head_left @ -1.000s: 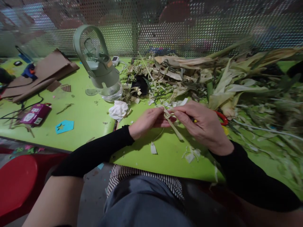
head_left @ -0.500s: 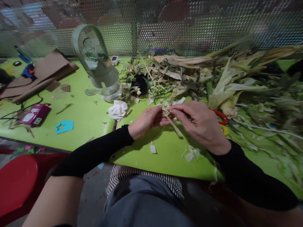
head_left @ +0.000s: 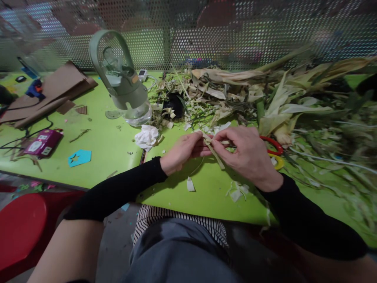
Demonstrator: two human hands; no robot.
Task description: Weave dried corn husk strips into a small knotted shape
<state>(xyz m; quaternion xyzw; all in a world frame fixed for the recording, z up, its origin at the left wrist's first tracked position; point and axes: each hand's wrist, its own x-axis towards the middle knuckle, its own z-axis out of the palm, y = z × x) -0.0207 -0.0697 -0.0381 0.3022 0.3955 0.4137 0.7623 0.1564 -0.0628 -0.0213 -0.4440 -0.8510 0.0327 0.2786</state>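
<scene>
Between my hands, above the green table, is a pale corn husk strip [head_left: 217, 156] with its lower end hanging free. My left hand [head_left: 184, 151] pinches the strip's upper end between thumb and fingers. My right hand [head_left: 246, 155] is closed on the strip where it looks crossed or knotted; a second pale end shows beside its fingers. The fingertips of both hands almost meet. Just beyond my right hand lie scissors with a red handle [head_left: 273, 145] and a yellow handle [head_left: 277, 161], partly hidden. A small husk scrap [head_left: 190, 184] lies below my left hand.
Corn husks [head_left: 282, 106] and shreds heap along the back and right. A water bottle [head_left: 129, 92] stands left of the heap, near crumpled tissue [head_left: 146, 137]. Further left are a purple box [head_left: 44, 143], a blue paper tag [head_left: 80, 158] and cardboard [head_left: 55, 88]. A mesh screen [head_left: 182, 35] rises behind.
My right hand has shifted slightly left, its fingertips closer in on the strip. The strip's free end has swung a little left, and more of the yellow handle shows. My left hand barely moves.
</scene>
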